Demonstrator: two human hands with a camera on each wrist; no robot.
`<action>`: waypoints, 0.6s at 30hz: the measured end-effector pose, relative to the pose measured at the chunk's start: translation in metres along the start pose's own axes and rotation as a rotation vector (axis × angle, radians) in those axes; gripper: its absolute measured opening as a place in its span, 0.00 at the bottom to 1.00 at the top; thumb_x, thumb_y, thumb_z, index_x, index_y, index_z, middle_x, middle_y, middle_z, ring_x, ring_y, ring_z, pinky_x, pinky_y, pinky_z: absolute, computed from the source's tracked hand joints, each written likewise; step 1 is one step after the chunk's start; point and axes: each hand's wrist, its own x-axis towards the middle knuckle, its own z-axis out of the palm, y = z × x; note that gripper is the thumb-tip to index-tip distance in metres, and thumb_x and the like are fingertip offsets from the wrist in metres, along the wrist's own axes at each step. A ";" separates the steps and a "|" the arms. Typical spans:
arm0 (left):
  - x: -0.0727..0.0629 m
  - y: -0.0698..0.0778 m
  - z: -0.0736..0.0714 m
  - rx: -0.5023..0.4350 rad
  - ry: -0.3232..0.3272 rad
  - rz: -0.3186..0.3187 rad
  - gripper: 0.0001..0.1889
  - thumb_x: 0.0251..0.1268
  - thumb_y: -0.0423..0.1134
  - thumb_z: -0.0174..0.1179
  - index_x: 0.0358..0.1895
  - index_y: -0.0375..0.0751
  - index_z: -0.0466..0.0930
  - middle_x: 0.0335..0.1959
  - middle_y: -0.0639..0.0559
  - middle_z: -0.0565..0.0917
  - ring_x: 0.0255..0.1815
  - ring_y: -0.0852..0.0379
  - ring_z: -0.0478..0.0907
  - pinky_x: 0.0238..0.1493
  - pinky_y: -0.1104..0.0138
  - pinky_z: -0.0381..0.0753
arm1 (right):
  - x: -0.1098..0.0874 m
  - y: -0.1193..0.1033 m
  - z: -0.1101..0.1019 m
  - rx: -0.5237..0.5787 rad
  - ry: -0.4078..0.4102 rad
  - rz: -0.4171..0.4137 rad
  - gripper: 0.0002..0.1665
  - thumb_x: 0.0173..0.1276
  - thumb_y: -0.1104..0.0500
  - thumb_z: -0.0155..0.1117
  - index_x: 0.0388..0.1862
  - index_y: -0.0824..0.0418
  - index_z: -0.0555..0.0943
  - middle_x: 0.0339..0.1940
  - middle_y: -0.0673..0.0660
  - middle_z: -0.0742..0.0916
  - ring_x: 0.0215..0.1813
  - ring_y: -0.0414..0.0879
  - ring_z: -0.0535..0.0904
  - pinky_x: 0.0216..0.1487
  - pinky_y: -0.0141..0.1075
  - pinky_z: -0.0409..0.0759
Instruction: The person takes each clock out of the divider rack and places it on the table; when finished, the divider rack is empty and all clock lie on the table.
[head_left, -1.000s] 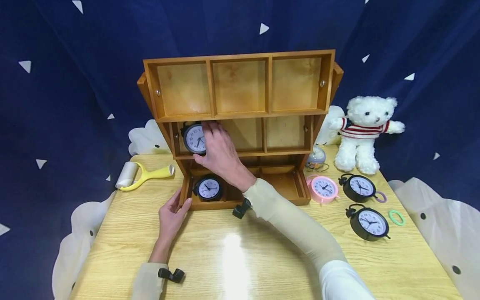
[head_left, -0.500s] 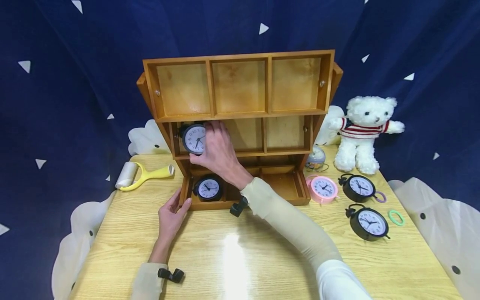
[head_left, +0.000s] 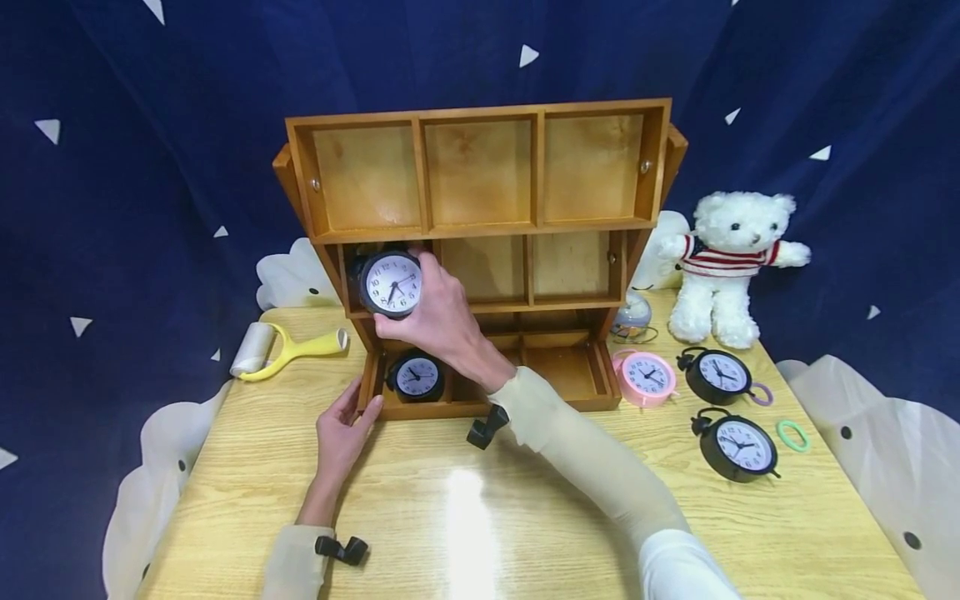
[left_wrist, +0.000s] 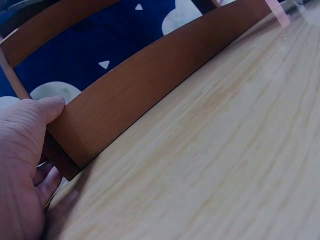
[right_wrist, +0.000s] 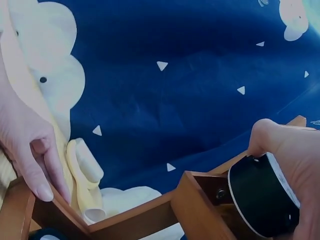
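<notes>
A wooden three-tier fold-out box [head_left: 480, 227] stands at the back of the table, its trays divided into compartments. My right hand [head_left: 442, 308] grips a black alarm clock [head_left: 392, 283] in front of the middle tier's left compartment, thumb below and fingers over its right side. The clock's white dial faces me. In the right wrist view the black clock casing [right_wrist: 262, 197] sits right at the tray's edge. My left hand [head_left: 347, 433] holds the bottom tray's front left corner; the left wrist view shows the thumb [left_wrist: 50, 107] over the front board. A second black clock [head_left: 417, 377] lies in that tray's left compartment.
Right of the box lie a pink alarm clock [head_left: 647, 377], two black alarm clocks [head_left: 717, 375], a purple ring [head_left: 762, 394] and a green ring [head_left: 792, 435]. A white teddy bear [head_left: 731, 258] stands behind them. Left is a lint roller with yellow handle [head_left: 318, 344].
My right hand has drawn the black clock slightly out and down from the middle compartment, and more of its dial shows. My left hand stays at the box corner.
</notes>
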 end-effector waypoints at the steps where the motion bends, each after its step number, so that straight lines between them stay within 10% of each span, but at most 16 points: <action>1: 0.000 0.000 0.000 0.001 -0.001 0.000 0.29 0.67 0.32 0.72 0.70 0.34 0.77 0.67 0.37 0.80 0.66 0.45 0.79 0.57 0.77 0.81 | -0.002 0.000 -0.001 0.017 0.007 0.004 0.54 0.47 0.51 0.86 0.69 0.68 0.68 0.53 0.62 0.85 0.48 0.50 0.85 0.43 0.28 0.86; 18: 0.002 -0.002 -0.002 0.013 -0.009 -0.023 0.30 0.68 0.32 0.71 0.71 0.33 0.75 0.70 0.39 0.78 0.70 0.44 0.75 0.61 0.78 0.77 | -0.042 0.012 -0.024 0.073 0.145 -0.022 0.50 0.43 0.51 0.84 0.66 0.61 0.74 0.52 0.57 0.86 0.49 0.47 0.84 0.47 0.38 0.87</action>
